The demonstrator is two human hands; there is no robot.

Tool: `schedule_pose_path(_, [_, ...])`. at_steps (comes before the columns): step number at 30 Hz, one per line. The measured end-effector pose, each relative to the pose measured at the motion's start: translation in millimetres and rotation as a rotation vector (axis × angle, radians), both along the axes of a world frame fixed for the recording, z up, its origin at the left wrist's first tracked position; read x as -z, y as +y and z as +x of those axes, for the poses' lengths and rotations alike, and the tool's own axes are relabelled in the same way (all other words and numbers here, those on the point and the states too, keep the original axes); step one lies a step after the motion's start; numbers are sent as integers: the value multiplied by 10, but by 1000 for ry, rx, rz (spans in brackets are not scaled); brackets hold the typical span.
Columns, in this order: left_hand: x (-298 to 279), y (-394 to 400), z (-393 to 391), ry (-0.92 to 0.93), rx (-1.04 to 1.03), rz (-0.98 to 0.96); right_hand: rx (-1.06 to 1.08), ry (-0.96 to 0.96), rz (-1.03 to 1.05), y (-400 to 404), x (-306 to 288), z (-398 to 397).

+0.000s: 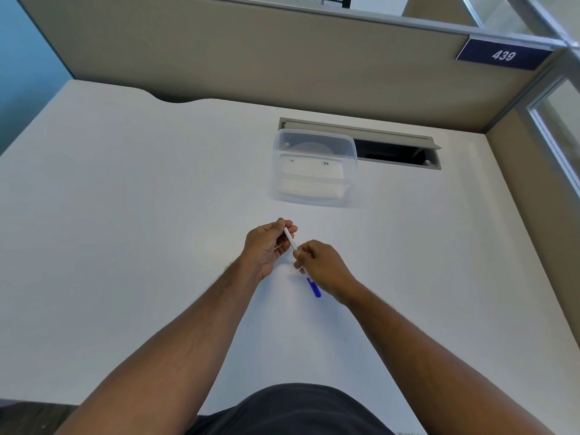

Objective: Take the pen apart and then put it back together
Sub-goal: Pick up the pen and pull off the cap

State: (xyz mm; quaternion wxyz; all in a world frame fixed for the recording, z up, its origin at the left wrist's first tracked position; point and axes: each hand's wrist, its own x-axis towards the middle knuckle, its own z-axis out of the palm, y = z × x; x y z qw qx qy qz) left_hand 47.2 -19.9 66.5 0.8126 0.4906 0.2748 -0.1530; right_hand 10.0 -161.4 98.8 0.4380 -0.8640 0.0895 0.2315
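A white pen (291, 241) with a blue cap (314, 287) is held slantwise just above the white desk (125, 215), its cap end pointing toward me. My left hand (266, 246) pinches the far end of the white barrel between thumb and fingers. My right hand (323, 265) closes around the barrel nearer the cap, and the blue cap sticks out below its fingers. The stretch of barrel inside my right hand is hidden.
A clear plastic container (314, 167) lies upside down on the desk beyond my hands. Behind it an open cable hatch (395, 152) is set into the desktop. Beige partition walls (251, 51) close off the back and right side.
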Motion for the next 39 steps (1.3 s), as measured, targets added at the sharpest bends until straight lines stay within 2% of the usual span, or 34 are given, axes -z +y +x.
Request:
schedule_pose_path(3, [1, -4, -9, -5, 7, 37, 32, 52, 100, -5, -29, 8])
schedule_pose_path(9, [35, -53, -14, 22, -32, 79, 15, -66, -207, 13, -22, 80])
schedule_pose_path(12, [-4, -77, 12, 10, -27, 47, 32, -125, -245, 27, -43, 50])
schedule_pose_path(15, [-49, -43, 40, 1, -20, 25, -11, -72, -159, 34, -63, 65])
schedule_pose_path(19, [-59, -17, 49, 3, -12, 17, 47, 169, 183, -7, -102, 82])
schedule_pose_path(21, [-51, -21, 46, 16, -15, 45, 81, 187, 239, -31, -89, 66])
schedule_pose_path(23, [-39, -50, 35, 34, -38, 72, 119, 109, 142, -23, -58, 72])
schedule_pose_path(28, [-38, -30, 157, 112, -241, 37, -1, -141, -372, 40, -60, -30])
schedule_pose_path(30, [-77, 125, 286, 103, -266, 44, -5, -167, -398, 13, -35, -123])
schedule_pose_path(32, [-118, 198, 339, 76, -185, 71, 59, -143, -304, -7, -3, -156])
schedule_pose_path(35, [-64, 96, 282, 40, -10, 221, 119, -100, -152, -16, 23, -127])
schedule_pose_path(39, [100, 72, 146, -130, 174, 680, 151, -94, 23, -62, 5, -120])
